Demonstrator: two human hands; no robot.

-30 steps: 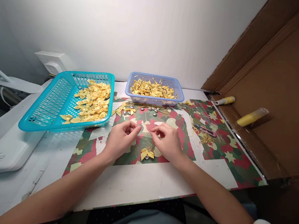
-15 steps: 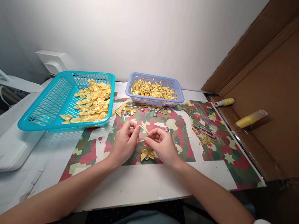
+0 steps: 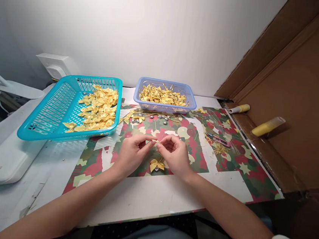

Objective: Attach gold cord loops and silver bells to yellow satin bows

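Note:
Between my fingertips runs a thin gold cord [image 3: 157,141]. My left hand [image 3: 133,151] pinches it from the left, and my right hand [image 3: 175,156] pinches it from the right, the fingertips nearly meeting. From there the cord hangs down to a yellow ribbon bow [image 3: 157,165] with a small silver bell [image 3: 156,169] at its centre. That bow lies on the camouflage-patterned sheet [image 3: 198,159], just below my hands. Exactly how the cord's ends cross is hidden by my fingers.
A turquoise basket [image 3: 47,102] of yellow bows stands at left, a lilac basket [image 3: 163,107] of corded bows at the back. Loose silver bells [image 3: 165,122] and gold cords [image 3: 154,113] lie before it. Pink-handled snips [image 3: 222,141] rest at right, near a cardboard wall [image 3: 301,92].
My two hands have come together, their fingertips now close on the cord, where before a loop was spread between them. The bow stays in the same spot.

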